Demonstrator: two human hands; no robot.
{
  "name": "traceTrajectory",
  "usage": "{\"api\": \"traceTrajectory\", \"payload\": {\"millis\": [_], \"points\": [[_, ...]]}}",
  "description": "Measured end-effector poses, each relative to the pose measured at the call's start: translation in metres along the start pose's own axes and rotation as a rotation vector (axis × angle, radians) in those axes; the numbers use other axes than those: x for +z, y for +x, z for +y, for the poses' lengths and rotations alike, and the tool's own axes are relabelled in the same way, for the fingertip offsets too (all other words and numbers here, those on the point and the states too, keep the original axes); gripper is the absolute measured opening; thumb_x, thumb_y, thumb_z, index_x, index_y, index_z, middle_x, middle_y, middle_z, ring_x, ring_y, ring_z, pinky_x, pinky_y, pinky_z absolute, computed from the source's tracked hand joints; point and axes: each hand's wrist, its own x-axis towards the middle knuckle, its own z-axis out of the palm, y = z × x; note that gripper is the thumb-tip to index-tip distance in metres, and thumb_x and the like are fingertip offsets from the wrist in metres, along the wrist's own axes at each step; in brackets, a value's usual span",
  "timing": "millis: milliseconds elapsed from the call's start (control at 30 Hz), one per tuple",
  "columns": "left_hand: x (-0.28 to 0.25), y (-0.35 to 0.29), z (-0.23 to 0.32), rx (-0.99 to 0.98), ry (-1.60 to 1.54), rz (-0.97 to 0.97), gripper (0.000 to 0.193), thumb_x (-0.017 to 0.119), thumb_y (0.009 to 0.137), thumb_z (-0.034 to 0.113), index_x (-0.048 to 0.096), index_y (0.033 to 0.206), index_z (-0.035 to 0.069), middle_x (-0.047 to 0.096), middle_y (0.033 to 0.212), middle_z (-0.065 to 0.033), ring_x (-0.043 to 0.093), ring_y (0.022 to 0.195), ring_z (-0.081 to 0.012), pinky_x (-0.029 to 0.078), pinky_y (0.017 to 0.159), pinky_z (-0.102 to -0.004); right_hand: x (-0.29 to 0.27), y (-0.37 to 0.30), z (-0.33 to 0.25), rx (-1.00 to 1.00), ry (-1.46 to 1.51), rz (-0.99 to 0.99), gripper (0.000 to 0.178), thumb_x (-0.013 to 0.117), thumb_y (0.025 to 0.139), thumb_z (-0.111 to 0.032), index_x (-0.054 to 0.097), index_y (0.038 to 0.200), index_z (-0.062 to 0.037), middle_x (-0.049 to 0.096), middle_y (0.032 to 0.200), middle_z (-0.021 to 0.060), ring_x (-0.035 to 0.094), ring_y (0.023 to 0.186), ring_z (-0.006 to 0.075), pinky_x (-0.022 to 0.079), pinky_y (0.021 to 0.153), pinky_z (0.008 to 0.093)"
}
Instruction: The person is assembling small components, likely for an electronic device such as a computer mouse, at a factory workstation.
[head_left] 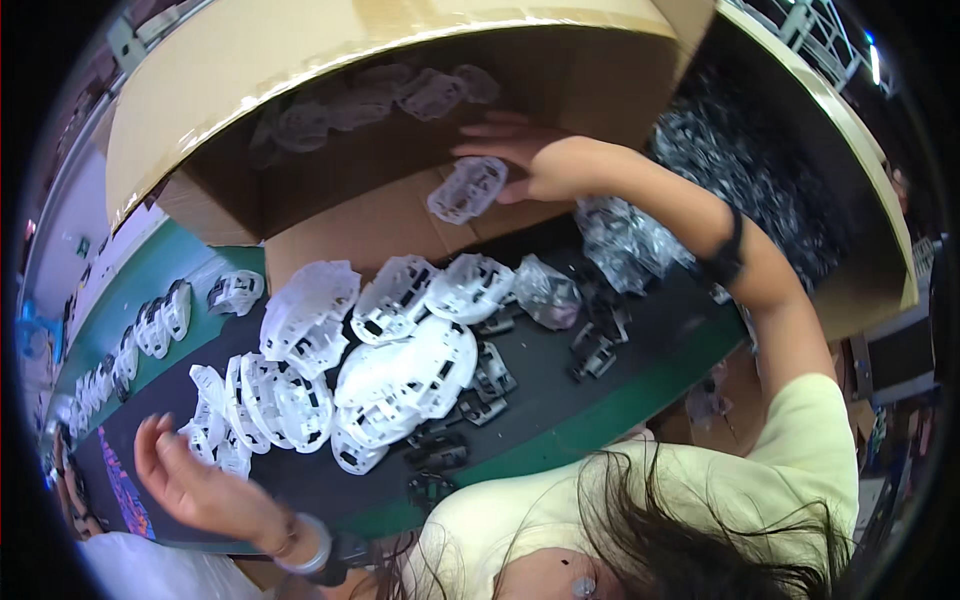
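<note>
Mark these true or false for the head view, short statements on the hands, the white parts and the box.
1. The right hand reaches into the tilted cardboard box, beside a white plastic frame. True.
2. The left hand grips a dark metal clip. False: it is open and holds nothing, next to the white frames on the belt.
3. The white frames lie heaped on a dark belt with green edges. True.
4. The cardboard box is empty. False: several white parts lie inside it.
5. Dark small parts lie among the white frames. True.
</note>
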Motion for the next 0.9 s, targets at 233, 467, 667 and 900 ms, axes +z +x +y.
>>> {"api": "traceTrajectory", "payload": {"millis": [233,467,667,900], "points": [[0.035,-0.052,0.027,0.081,-0.350,-0.693,0.015,0.050,0.085,0.000,0.056,0.099,-0.002,0.057,0.096,-0.0113,0.055,0.085,-0.0176,0.045,0.073,-0.0270,0.036,-0.007,0.005,0.495,0.400,-0.330,0.052,0.063,0.078,-0.023,0.046,0.126,-0.0104,0.053,0.120,0.0190,0.053,0.108,0.0316,0.041,0.091,0.0379],[0.091,-0.049,0.041,-0.469,-0.508,-1.051,0.047,0.052,0.090,0.023,0.037,0.128,-0.001,0.048,0.124,-0.0126,0.047,0.114,-0.0213,0.038,0.095,-0.0352,-0.044,0.037,-0.116,0.160,1.303,-0.130,0.042,0.062,0.083,-0.019,0.047,0.118,-0.0001,0.061,0.101,0.0094,0.059,0.087,0.0182,0.049,0.076,0.0307],[0.063,-0.047,0.023,-0.527,-0.575,-0.712,0.049,0.056,0.087,0.016,0.036,0.127,-0.003,0.048,0.121,-0.0125,0.049,0.110,-0.0220,0.039,0.094,-0.0365,-0.082,-0.092,-0.131,0.191,0.219,-0.172,0.040,0.062,0.073,-0.008,0.053,0.112,-0.0072,0.057,0.095,0.0079,0.053,0.093,0.0264,0.048,0.075,0.0349],[0.067,-0.063,0.037,-0.338,-0.532,-0.552,0.052,0.057,0.085,0.009,0.034,0.130,-0.001,0.048,0.118,-0.0122,0.047,0.111,-0.0216,0.037,0.096,-0.0359,-0.049,-0.145,-0.151,0.218,-0.003,-0.418,0.022,0.055,0.073,-0.009,0.057,0.094,-0.0051,0.052,0.110,0.0090,0.040,0.119,0.0270,0.032,0.096,0.0517]]}}
